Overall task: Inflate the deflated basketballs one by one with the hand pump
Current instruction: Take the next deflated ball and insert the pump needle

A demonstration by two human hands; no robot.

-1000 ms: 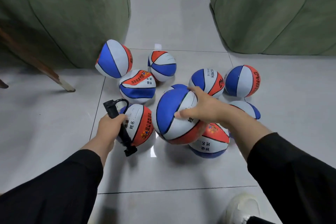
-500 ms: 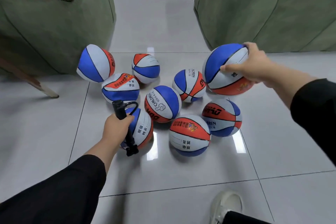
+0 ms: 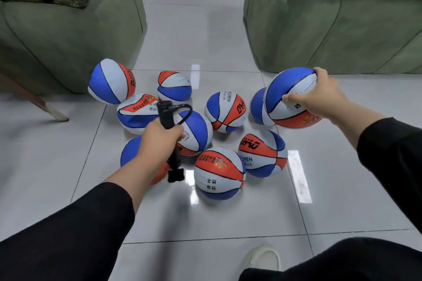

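The held ball [image 3: 290, 96], blue, white and orange, was gripped from above by the right hand [image 3: 319, 96], thumb on the near white panel and fingers curled over the far side. It hung clear of the floor [image 3: 205, 219] at the right edge of the cluster, in front of the right sofa [image 3: 342, 36] and partly hiding another ball [image 3: 258, 107]. One second earlier the same ball had been in the middle of the heap, under the same hand; half a second earlier it was already lifted and carried rightward. Its round outline suggested a ball judged finished and being set apart, though firmness could not be read from the view.

The hand pump [image 3: 169, 134], black, with its hose looped at the top, was held in the left hand [image 3: 159, 141], fingers wrapped round the barrel, above the near-left balls. That grip matched both earlier frames; the needle touched no ball.

The balls left on the floor lay touching or just beside one another. At least one, the flattened ball [image 3: 137, 113] behind the pump, looked plainly soft. Removing the held ball had uncovered the centre ball [image 3: 196, 134] near the pump. The next step was probably to release the held ball and choose a slack one.
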